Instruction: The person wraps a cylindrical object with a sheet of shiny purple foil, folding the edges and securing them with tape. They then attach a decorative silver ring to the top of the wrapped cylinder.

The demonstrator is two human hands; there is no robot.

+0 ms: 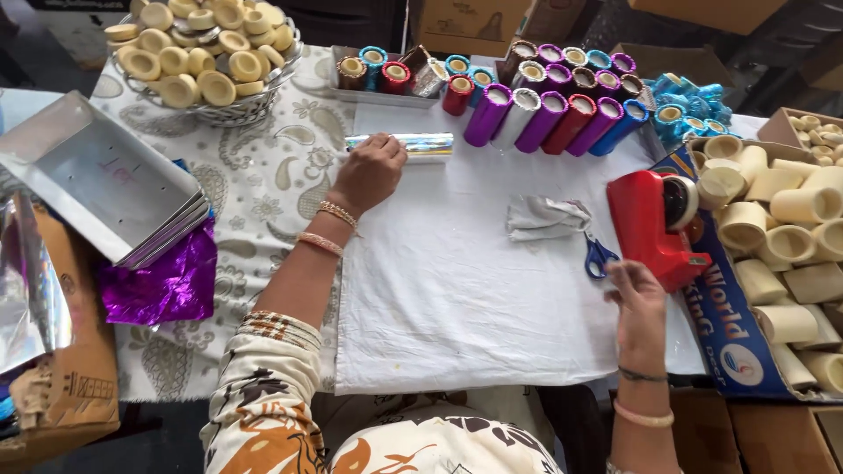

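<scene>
My left hand (371, 169) reaches forward and rests on a silver foil-wrapped tube (413, 145) lying on its side on the white cloth (457, 290); its fingers curl over the tube's left end. My right hand (638, 309) hovers near the cloth's right edge, fingers loosely apart, holding nothing, just below a red tape dispenser (652, 226) and beside blue-handled scissors (600, 256). A crumpled scrap of silver foil (546, 217) lies between the two hands.
Foil-wrapped tubes in purple, red, blue and silver (553, 118) line the cloth's far edge. A wire basket of cream caps (200, 48) stands far left, a stack of silver foil sheets (97, 175) over purple foil (162, 285) at left. A box of plain cream tubes (781, 237) sits right.
</scene>
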